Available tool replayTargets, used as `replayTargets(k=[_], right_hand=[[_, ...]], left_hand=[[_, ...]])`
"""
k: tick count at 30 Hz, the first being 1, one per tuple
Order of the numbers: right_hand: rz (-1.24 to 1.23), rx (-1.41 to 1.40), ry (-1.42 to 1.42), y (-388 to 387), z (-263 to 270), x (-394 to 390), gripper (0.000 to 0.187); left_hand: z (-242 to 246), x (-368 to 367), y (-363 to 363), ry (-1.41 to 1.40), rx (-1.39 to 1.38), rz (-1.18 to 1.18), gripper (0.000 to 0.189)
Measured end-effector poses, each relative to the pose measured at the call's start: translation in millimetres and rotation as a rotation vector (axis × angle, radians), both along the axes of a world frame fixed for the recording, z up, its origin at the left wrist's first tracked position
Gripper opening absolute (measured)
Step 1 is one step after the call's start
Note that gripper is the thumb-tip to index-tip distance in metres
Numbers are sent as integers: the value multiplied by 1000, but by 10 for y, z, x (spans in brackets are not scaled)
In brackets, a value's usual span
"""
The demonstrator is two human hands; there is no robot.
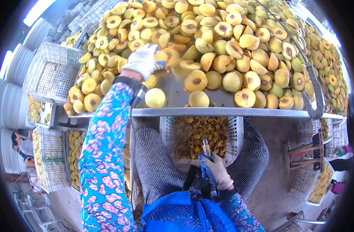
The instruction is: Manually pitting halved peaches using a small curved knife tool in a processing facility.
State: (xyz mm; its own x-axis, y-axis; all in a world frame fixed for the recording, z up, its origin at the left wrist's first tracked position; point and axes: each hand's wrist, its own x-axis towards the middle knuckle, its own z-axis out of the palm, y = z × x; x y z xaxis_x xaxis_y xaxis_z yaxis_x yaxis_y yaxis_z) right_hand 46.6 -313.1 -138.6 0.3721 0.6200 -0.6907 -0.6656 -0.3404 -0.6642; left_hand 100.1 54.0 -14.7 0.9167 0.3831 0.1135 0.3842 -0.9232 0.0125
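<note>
My left hand (142, 61), in a white glove with blue at a fingertip, reaches over halved yellow peaches (189, 26) heaped on a metal table (177, 97). Blurred peach halves (170, 55) lie right beside its fingers; whether it grips one I cannot tell. Lower down, between my knees, my gloved right hand (219, 171) is closed around a small hand tool (206, 148) with a metal tip pointing up. Blue material wraps part of that hand. Below the tool stands a white plastic crate (237, 139) holding brown pits and peach scraps (194, 136).
A raised metal lip (211, 111) edges the table. A dark hooked strap or cable (313, 87) hangs over it at right. White crates (53, 69) stand at left, and a crate of peaches (319, 185) at right. Other people (23, 148) are at both sides.
</note>
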Motion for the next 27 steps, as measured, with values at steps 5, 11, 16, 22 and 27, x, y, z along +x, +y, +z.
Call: replayTargets(k=[5,11,16,22,27], right_hand=[[32,-7,-51,-17,-35,-16,13],[-37,50,-36,-53,-9,-15,20],[-44,160,-133,5,427,-131,18],[368,-22,-991,259,1090,-262,34],[438,-24,-993,232,1040,-406,32]], left_hand=[[-227,168,54,92,32,32,57],[-36,-723,-239,-574,-1786,-10,47],[-429,-1271,-1115,-978,-2394,-58,61],[-585,-1670,-1821,-993,-2253,-12,60],[-586,-1763,-2035,-928,-2133,-64,58]])
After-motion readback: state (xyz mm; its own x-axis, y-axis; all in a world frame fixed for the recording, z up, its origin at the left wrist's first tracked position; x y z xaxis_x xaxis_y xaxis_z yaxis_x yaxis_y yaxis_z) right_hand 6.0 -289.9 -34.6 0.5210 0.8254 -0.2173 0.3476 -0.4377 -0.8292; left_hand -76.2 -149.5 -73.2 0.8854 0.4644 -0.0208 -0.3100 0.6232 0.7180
